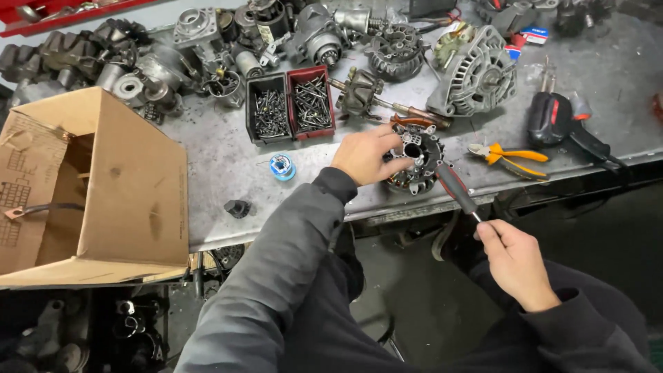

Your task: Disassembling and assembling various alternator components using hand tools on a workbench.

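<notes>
Metal and dark plastic make up the round alternator part (416,160), which is gripped at its left rim by the left hand (366,155), fingers curled over the edge and the thumb wrapped below, so that it is pinned near the front edge of the grey surface (228,166). The right hand (514,259) is closed around the thin shaft of a screwdriver (456,188), whose black and red handle is pointed up towards the part and seems to touch its lower right side. The part is judged stiff and fairly heavy, with sharp fins and small terminals that could bend; the outer rim is the safest hold, as it is taken now. It lies directly under the left hand and just ahead of the right. Just beside it, yellow-handled pliers (511,157) and a black and red power tool (552,119) are laid to the right. Behind it a rotor (362,93) and two bins of screws (290,105) are seen, and an open cardboard box (90,186) stands well apart to the left.
</notes>
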